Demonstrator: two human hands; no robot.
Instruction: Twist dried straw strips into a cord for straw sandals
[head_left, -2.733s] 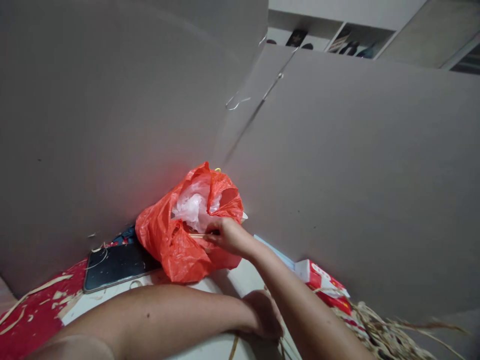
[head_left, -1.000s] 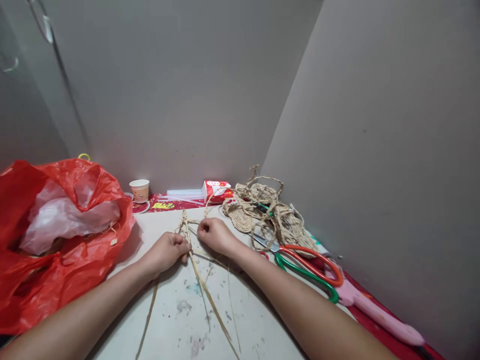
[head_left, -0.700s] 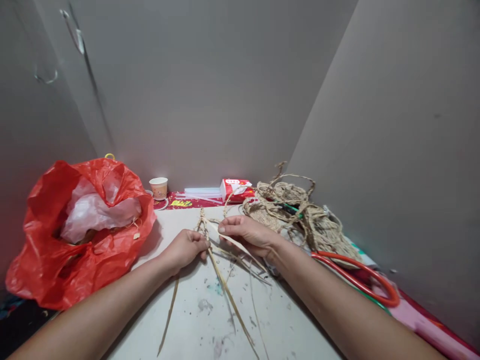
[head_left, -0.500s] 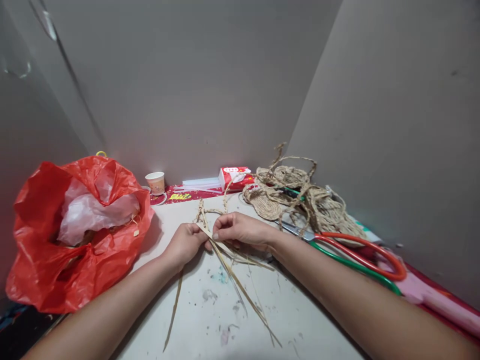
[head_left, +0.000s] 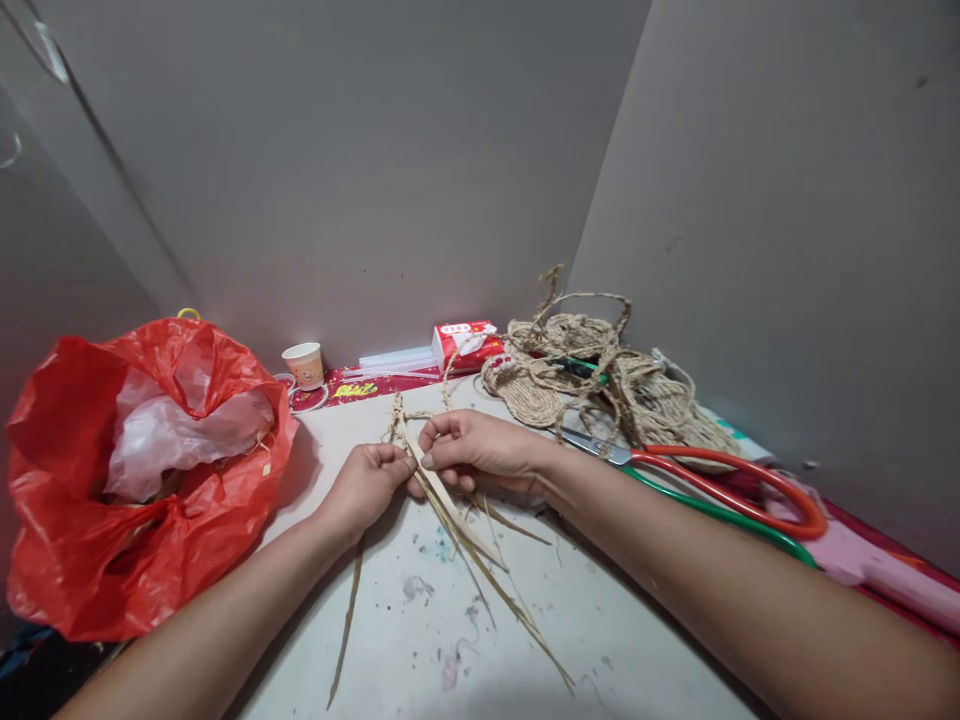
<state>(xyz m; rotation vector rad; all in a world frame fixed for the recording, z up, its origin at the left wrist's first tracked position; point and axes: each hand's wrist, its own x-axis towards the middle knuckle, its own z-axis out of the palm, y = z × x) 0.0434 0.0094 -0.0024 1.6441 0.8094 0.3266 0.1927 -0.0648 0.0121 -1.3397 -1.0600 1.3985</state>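
Observation:
Dry straw strips (head_left: 480,555) fan out over the white tabletop from between my hands. They run into a braided straw cord (head_left: 397,408) just beyond my fingertips. My left hand (head_left: 365,487) pinches the strips where the braid ends, thumb on top. Close beside it, my right hand (head_left: 474,450) is closed with thumb and forefinger on the strips, by a wide pale one. One long strip (head_left: 349,620) hangs down below my left hand, toward the near edge. The fingers hide the crossing point of the strips.
An open red plastic bag (head_left: 60,470) stands at left. Behind are a paper cup (head_left: 304,366), straws (head_left: 397,362) and a tissue pack (head_left: 469,345). Coiled braided cord (head_left: 645,400) piles at right, with large scissors (head_left: 727,480) having red and green handles. Grey walls enclose the table.
The wide pale strip, folded across between my hands before, now lies lengthwise, pointing toward me. My right hand has shifted slightly left and away. The view has tilted a little.

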